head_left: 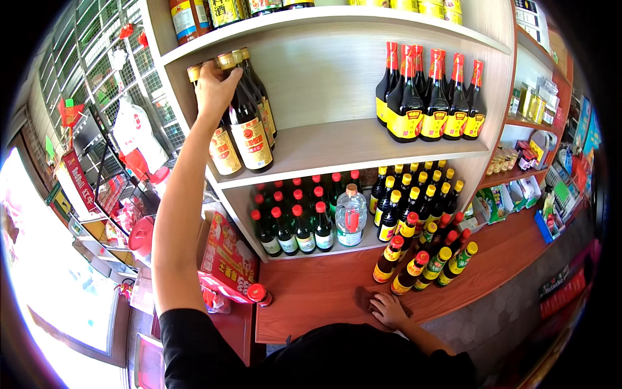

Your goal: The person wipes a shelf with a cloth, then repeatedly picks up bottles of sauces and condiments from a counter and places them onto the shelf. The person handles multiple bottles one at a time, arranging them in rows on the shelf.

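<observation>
Your left hand (217, 87) is reaching up to the middle shelf (337, 146) and closing its fingers around the neck of a dark bottle with a gold cap (223, 139), which is standing at the front left of a small group. The bottle is not lifted yet, so the handling is only starting. Your right hand (387, 310) is lying flat on a brown cloth (364, 297) on the wooden counter (311, 292). The shelf above is sitting close over the caps, but its middle is giving wide free space.
</observation>
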The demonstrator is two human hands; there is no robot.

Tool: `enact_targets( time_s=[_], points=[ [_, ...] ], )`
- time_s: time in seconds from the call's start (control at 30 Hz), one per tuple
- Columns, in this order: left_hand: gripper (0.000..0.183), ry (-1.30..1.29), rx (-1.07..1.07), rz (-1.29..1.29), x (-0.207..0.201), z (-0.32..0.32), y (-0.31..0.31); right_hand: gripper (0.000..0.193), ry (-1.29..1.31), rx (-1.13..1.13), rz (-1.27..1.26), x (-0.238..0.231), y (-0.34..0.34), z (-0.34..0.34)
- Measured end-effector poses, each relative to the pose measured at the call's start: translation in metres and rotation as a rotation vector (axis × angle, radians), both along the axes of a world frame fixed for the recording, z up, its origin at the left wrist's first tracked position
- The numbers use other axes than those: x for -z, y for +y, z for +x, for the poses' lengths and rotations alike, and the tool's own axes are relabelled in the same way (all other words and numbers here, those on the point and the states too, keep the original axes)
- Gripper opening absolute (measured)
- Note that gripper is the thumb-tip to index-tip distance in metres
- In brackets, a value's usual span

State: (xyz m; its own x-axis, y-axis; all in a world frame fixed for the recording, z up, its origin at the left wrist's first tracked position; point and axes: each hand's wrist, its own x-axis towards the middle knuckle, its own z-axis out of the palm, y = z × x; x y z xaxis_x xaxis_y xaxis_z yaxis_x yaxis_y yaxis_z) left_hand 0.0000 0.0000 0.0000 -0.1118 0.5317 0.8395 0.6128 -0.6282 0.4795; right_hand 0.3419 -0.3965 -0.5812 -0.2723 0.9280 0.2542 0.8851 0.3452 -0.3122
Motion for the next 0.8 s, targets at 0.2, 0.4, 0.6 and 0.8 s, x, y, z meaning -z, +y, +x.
enact_targets(
  time_s=[0.2,0.4,0.6,0.8],
  points=[
    [0.022,-0.216,0.390,-0.263,0.000,0.030,-0.014,0.044,0.044,-0.007,0.051,0.000,-0.012,0.007],
    [0.042,-0.121,0.431,-0.088,0.006,0.059,-0.111,0.045,0.044,0.004,0.074,-0.002,-0.011,0.011],
    [0.027,-0.257,0.746,-0.167,0.039,0.033,-0.224,0.043,0.048,-0.027,0.071,0.001,-0.010,0.013],
    [0.020,-0.324,0.777,-0.498,0.176,0.018,-0.266,0.031,0.021,-0.127,0.098,0.006,0.002,0.011]
  ],
)
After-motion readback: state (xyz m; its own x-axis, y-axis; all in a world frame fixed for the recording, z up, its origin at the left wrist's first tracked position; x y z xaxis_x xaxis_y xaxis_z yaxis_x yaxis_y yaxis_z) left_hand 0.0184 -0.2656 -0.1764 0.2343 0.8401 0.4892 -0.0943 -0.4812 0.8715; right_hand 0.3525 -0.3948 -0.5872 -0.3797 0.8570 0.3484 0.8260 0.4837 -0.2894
